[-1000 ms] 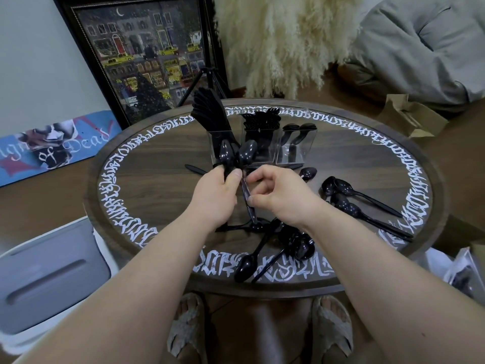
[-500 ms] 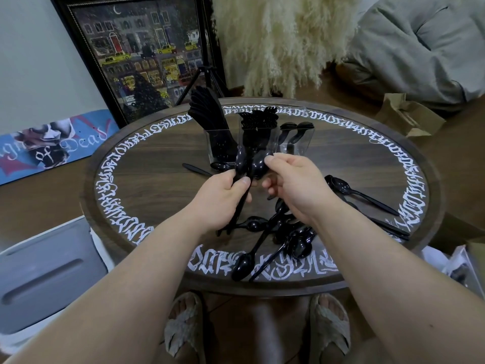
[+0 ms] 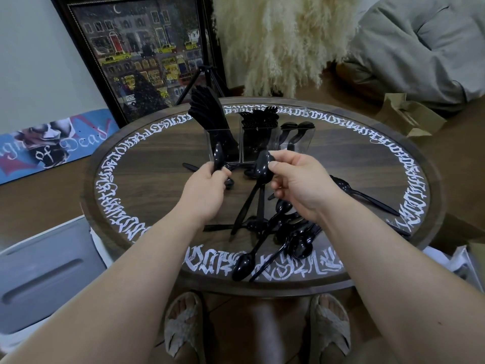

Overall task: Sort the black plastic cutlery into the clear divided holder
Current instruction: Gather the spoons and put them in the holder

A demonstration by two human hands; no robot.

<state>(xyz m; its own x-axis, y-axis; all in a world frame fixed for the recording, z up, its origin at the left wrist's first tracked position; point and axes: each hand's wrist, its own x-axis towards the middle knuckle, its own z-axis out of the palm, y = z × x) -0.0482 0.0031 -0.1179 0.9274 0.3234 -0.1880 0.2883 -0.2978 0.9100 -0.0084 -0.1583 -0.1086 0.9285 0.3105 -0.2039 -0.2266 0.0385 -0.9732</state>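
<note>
- Above the middle of the desk [image 3: 147, 179], both hands are raised and apart from each other, each closed on cutlery: the left hand [image 3: 207, 190] grips a spoon [image 3: 218, 158] with its bowl standing upright above the fist, and the right hand [image 3: 299, 185] pinches the bowl end of a second spoon [image 3: 262, 166], at least two handles trailing down toward the heap.
- Judged from this, the step in hand is carrying spoons to the clear divided holder [image 3: 259, 145], which stands just beyond the hands toward the far edge of the desk.
- Its left compartment holds what look like knives [image 3: 207, 114] fanning out to the left, the middle one forks [image 3: 259, 118], and the right one a few spoons [image 3: 296, 127]; so the right compartment seems the proper place.
- To do it well, I would turn each spoon handle-down, line it up over the right compartment before letting go, and lower it rather than drop it, since the holder looks light and could tip.
- Feeding one hand at a time would likely keep the left arm from knocking the leaning knives.
- Near the front edge lies the loose pile of spoons [image 3: 283, 232], tangled and overlapping; a lone spoon [image 3: 367, 195] lies toward the right edge, well apart from the holder.
- Lifting slowly should stop the trailing handles snagging that pile.
</note>
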